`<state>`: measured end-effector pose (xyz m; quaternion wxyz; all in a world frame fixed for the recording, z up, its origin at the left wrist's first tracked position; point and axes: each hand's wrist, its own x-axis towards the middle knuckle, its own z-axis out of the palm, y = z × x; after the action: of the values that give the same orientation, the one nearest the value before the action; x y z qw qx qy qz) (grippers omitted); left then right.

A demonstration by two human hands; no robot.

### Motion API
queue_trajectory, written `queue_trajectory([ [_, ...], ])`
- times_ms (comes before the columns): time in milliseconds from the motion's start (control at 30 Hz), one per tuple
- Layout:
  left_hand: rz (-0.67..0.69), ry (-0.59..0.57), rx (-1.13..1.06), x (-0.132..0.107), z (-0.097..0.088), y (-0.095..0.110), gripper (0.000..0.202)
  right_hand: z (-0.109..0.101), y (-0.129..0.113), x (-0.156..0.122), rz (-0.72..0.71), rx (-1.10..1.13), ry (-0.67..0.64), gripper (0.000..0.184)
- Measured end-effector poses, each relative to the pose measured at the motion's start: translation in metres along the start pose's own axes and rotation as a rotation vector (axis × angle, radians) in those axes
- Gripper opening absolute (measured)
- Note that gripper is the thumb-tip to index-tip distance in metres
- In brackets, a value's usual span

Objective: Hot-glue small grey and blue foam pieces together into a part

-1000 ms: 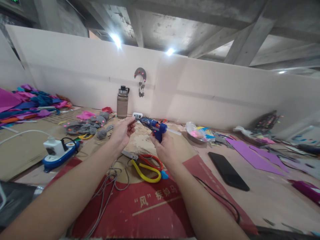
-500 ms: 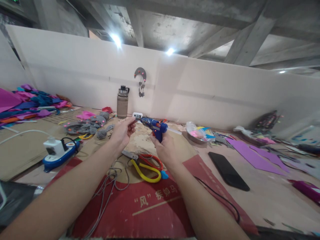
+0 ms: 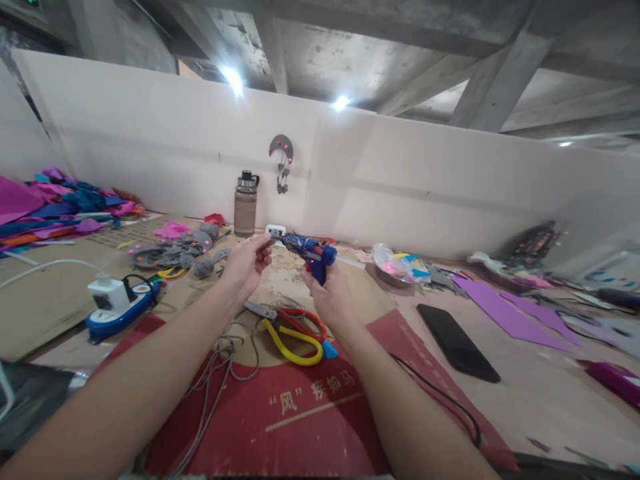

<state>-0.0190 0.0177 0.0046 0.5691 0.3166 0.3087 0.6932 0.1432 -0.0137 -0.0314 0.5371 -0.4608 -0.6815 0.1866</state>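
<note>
My right hand [image 3: 327,297] is wrapped round the grip of a blue glue gun [image 3: 310,252], held above the table with its nozzle pointing left. Just at that nozzle, my left hand [image 3: 246,263] has its fingertips pinched together on something too small to make out. Below both hands lie scissors with red and yellow handles [image 3: 293,328] on a red and tan cardboard sheet [image 3: 300,413]. Grey cords [image 3: 220,363] loop over the cardboard.
A water bottle [image 3: 245,212] stands by the white back wall. A blue and white power strip [image 3: 117,303] sits at the left, grey felt pieces [image 3: 175,250] behind it. A black phone [image 3: 457,342], a metal bowl [image 3: 393,270] and purple sheets [image 3: 505,310] lie at the right.
The glue gun and my right hand have shifted very slightly; the left hand stays pinched at the nozzle. Little else differs.
</note>
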Motion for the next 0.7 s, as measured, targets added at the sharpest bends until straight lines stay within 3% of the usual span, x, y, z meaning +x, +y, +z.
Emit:
queue_trajectory([
  [433, 0.012, 0.017, -0.015, 0.003, -0.003, 0.0, 0.008, -0.002, -0.002, 0.001, 0.055, 0.064, -0.007, 0.019],
  [600, 0.001, 0.014, -0.005, 0.006, -0.005, 0.001, 0.009, -0.007, 0.015, 0.015, 0.281, 0.219, 0.018, 0.017],
  [700, -0.046, -0.048, 0.018, 0.003, -0.002, -0.001, 0.009, -0.008, 0.042, 0.027, 0.401, 0.1, -0.015, 0.01],
])
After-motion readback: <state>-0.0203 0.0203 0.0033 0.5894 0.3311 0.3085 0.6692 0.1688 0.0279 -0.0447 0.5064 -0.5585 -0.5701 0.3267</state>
